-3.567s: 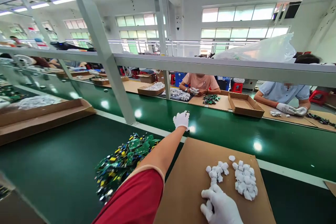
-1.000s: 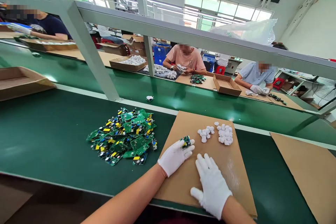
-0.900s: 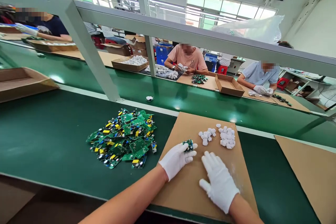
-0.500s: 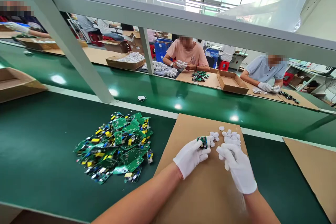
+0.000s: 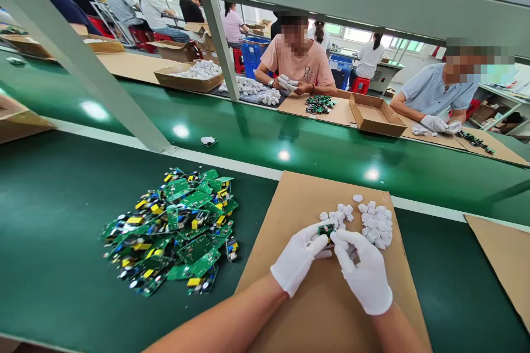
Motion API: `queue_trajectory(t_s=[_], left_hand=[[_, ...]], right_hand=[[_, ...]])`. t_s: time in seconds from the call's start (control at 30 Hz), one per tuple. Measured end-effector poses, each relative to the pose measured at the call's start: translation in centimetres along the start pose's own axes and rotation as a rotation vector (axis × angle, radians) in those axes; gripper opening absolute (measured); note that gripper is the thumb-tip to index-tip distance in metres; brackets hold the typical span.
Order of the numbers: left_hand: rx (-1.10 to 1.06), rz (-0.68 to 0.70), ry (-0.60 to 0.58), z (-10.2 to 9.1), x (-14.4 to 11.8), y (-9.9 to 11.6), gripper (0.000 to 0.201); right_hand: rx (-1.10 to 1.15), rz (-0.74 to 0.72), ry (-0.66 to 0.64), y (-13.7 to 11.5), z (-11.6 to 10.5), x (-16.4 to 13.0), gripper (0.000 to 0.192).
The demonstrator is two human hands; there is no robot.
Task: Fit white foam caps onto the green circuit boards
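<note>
My left hand [image 5: 298,256], in a white glove, grips a small green circuit board [image 5: 326,230] by its edge. Thumb and fingers of my gloved right hand [image 5: 364,273] are pinched together at the board's right side; what they hold, if anything, is hidden by the white glove. Both hands are above a brown cardboard sheet [image 5: 306,309]. Just beyond them lie a small cluster of white pieces [image 5: 344,212] and a larger cluster of white pieces [image 5: 376,225]. To the left, a heap of circuit boards [image 5: 182,231] with yellow and blue components rests on the green table.
A metal post [image 5: 95,60] and crossbeam stand ahead. On the green belt [image 5: 256,132] sits one board with a white piece [image 5: 208,141]. Across it, two gloved co-workers handle parts beside cardboard trays [image 5: 376,116]. Another cardboard sheet [image 5: 505,265] lies at right.
My right hand has moved left from beside the white pieces and now meets the circuit board in my left hand. The camera view has tilted down slightly.
</note>
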State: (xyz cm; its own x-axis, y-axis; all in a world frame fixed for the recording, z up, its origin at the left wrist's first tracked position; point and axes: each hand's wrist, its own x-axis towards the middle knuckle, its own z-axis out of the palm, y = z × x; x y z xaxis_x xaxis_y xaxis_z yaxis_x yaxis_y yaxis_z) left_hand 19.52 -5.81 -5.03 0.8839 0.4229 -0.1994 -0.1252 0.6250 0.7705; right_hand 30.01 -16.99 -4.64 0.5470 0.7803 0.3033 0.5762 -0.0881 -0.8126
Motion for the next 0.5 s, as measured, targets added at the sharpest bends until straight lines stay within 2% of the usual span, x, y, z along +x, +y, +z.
queue_trajectory(t_s=[0.13, 0.27, 0.37, 0.43, 0.5], left_hand=[[0.065, 0.078, 0.079, 0.6, -0.2, -0.1, 0.039], [0.064, 0.058, 0.107, 1.1, -0.5, -0.1, 0.041], [0.024, 0.032, 0.092, 1.2, -0.6, -0.1, 0.047], [-0.017, 0.011, 0.062, 1.0, -0.6, 0.0, 0.052], [-0.049, -0.009, 0.036, 0.8, -0.5, 0.1, 0.055]], right_hand=[[-0.18, -0.105, -0.023, 0.6, 0.0, 0.1, 0.021], [-0.332, -0.236, -0.006, 0.9, 0.1, 0.3, 0.019], [-0.445, -0.267, 0.026, 0.7, 0.3, 0.4, 0.022], [-0.426, -0.264, -0.011, 0.5, 0.3, 0.5, 0.026], [-0.317, -0.25, -0.031, 0.4, 0.1, 0.5, 0.039]])
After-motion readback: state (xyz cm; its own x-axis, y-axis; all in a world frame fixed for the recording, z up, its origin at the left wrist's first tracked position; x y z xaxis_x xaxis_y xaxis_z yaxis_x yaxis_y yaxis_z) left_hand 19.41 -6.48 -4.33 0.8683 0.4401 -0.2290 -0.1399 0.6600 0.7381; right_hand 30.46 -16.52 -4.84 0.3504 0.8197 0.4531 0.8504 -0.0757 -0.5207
